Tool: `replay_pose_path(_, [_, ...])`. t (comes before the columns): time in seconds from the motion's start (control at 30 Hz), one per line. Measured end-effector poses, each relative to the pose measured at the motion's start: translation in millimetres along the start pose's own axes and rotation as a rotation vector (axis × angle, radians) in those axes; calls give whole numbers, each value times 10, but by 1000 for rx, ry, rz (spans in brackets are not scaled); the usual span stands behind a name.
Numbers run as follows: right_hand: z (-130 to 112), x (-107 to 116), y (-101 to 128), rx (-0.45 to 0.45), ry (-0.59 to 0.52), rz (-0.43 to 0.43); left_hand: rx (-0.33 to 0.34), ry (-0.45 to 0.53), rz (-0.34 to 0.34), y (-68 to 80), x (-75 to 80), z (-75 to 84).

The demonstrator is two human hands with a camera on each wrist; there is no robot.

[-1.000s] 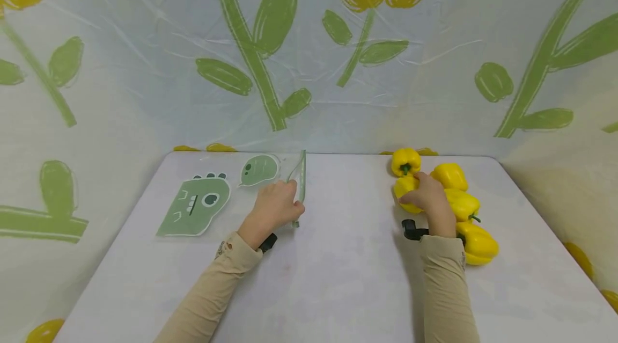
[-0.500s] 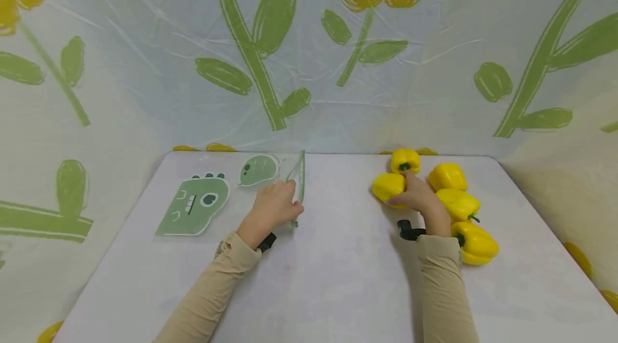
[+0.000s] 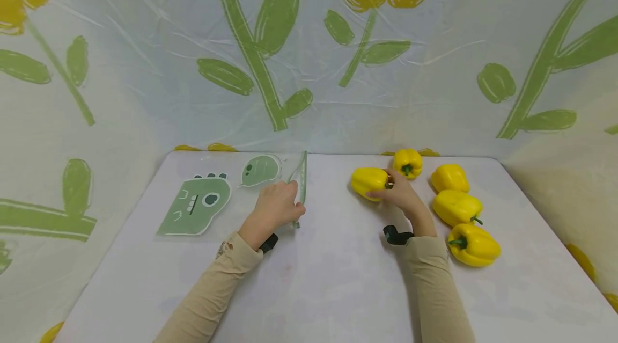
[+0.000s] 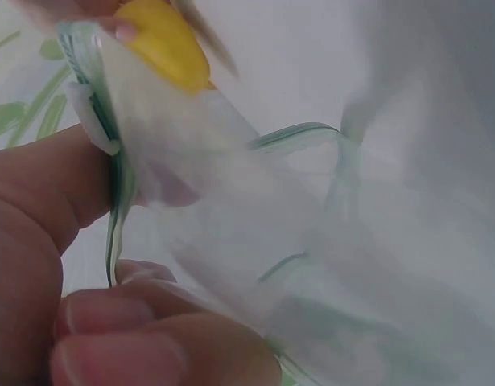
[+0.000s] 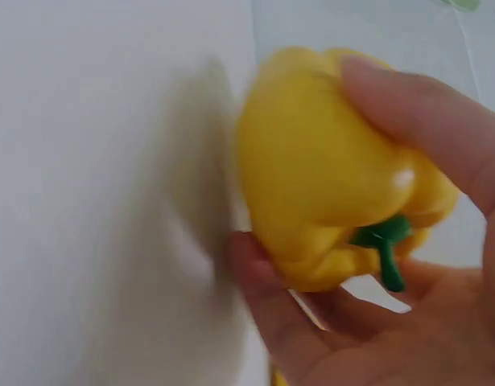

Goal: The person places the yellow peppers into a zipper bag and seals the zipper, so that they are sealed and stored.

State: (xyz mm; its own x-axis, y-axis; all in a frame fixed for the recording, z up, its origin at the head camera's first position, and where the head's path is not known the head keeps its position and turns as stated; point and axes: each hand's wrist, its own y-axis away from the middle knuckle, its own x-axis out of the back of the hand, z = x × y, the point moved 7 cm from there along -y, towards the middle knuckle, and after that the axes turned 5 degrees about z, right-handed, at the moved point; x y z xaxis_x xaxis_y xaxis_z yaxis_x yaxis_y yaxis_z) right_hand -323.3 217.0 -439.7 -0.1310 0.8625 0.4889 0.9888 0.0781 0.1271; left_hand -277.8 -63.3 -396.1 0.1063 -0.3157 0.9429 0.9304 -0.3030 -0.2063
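In the head view my left hand [image 3: 276, 204] holds the green-edged mouth of a clear zip bag [image 3: 303, 179] printed with a green monster [image 3: 198, 209]. The left wrist view shows a white slider [image 4: 92, 119] on the zip, and the bag's mouth held apart by the fingers [image 4: 118, 350]. My right hand [image 3: 404, 196] grips a yellow bell pepper [image 3: 368, 182] between thumb and fingers, to the right of the bag. Its green stem [image 5: 384, 237] points toward the palm in the right wrist view, and a shadow lies on the white surface beside it.
More yellow peppers lie at the right of the white table [image 3: 328, 284]: one at the back [image 3: 407, 162], and a row with a near pepper [image 3: 474, 245], a middle pepper [image 3: 457, 208] and a far pepper [image 3: 450, 177]. A flower-printed cloth [image 3: 309, 123] stands behind.
My right hand has taken the yellow bell pepper away from the group, moving it left toward the bag. The left hand and the bag have stayed nearly in place.
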Motion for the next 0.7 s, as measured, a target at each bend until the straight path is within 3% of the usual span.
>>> replay_pose_path(0.13, [-23,-100,-37,-10,-146,26,7,13,-15,-6,-3,5])
replay_pose_path(0.3, [-93,-216,-85,-18,-232,38,9,8,-16,-15,-20,0])
replay_pose_path(0.53, [-415,-419,-172,115,-336,-6,17,2,-36,-9,-23,4])
replay_pose_path(0.7, [-625,-628,-209,172,-353,-61,19,14,-40,-9,-17,4])
